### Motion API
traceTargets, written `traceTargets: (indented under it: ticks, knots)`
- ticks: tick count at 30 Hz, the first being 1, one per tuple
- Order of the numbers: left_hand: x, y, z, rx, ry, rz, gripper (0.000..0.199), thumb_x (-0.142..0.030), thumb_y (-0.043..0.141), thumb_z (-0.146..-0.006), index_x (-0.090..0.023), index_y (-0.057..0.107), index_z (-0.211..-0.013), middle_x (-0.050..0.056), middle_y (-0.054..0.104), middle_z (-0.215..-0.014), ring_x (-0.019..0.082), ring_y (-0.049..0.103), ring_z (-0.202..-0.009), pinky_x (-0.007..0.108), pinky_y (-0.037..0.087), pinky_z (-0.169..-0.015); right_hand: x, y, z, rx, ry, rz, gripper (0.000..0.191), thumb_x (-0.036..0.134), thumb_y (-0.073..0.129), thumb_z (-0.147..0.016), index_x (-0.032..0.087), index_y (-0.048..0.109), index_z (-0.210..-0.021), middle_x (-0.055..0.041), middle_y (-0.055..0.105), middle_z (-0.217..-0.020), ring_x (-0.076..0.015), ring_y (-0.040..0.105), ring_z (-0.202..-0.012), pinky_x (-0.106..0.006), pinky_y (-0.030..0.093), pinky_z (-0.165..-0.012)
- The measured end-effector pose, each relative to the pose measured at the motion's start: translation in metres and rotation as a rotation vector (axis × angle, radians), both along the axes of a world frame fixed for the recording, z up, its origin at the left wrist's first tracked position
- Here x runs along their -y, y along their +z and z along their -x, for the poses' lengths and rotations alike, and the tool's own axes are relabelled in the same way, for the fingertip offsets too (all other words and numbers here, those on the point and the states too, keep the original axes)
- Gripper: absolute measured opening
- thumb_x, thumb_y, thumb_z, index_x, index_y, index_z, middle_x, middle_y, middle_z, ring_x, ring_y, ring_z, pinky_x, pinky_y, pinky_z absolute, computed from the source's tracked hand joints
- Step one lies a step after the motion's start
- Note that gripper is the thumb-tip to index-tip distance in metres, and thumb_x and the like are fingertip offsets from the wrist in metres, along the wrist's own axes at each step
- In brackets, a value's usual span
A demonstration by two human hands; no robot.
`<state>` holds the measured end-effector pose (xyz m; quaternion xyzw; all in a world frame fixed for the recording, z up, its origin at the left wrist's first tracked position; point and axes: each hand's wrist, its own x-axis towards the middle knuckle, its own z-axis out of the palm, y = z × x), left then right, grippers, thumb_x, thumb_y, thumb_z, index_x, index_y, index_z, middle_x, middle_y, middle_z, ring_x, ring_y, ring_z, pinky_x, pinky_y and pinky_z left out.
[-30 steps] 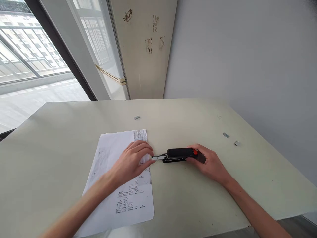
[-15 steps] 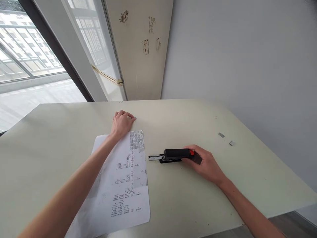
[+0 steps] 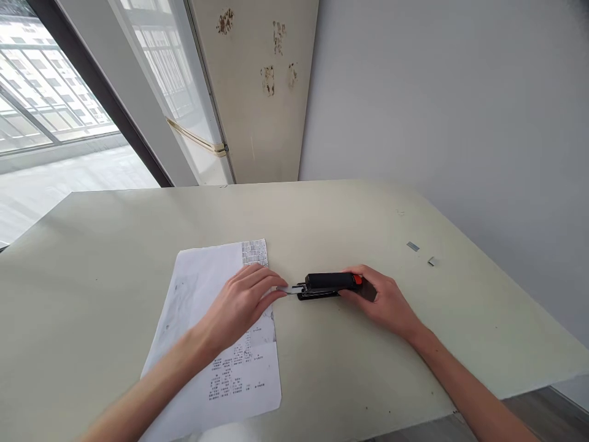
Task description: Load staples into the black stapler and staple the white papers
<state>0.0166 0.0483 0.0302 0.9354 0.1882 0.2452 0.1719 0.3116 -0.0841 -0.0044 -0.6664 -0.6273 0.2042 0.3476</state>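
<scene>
A black stapler (image 3: pixel 327 282) with a red part at its rear lies sideways on the pale table (image 3: pixel 350 221). My right hand (image 3: pixel 384 304) is closed around the stapler's rear end. From its front sticks out a silver metal slide (image 3: pixel 293 290), and the fingertips of my left hand (image 3: pixel 251 294) are pinched on the slide's outer end. Beneath my left hand and forearm lies a printed sheet of paper (image 3: pixel 207 270), its right edge close to the slide. My hand hides part of the print.
To the right lie a small grey staple strip (image 3: pixel 413 246) and another small metallic piece (image 3: pixel 432 261). A grey wall (image 3: pixel 437 110) borders the table's right side. Behind the table stand a stained cream panel (image 3: pixel 255 123) and a window (image 3: pixel 50 92) at the left.
My left hand has come from the table beyond the paper's top edge toward me and to the right, and now grips the stapler's metal slide. My right hand still holds the stapler in place.
</scene>
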Motion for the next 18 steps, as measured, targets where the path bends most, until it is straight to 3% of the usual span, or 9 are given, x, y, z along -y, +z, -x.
traceTargets:
  ticks: [8,18]
  knots:
    - [0.0032,-0.0066,-0.0067,-0.003,0.03,-0.1,0.015,-0.029,0.06,-0.108,-0.021,0.071,-0.113,0.004,0.077,-0.103,0.022,0.069,-0.094,0.04,0.056,-0.084,0.0002,0.0003,0.0003,-0.015,0.0,0.013,0.025,0.049,0.065,-0.099,0.032,0.066,-0.118,-0.0013,0.074,-0.11,-0.0205,0.066,-0.089,-0.032,0.055,-0.076]
    - [0.0038,-0.0083,-0.0081,-0.02,0.046,-0.092,0.021,-0.032,0.056,-0.109,-0.023,0.075,-0.111,0.004,0.079,-0.102,0.022,0.07,-0.093,0.041,0.057,-0.083,-0.0001,0.0016,-0.0003,-0.002,0.004,0.013,0.029,0.052,0.063,-0.1,0.031,0.066,-0.118,-0.0037,0.074,-0.106,-0.0217,0.065,-0.085,-0.034,0.054,-0.073]
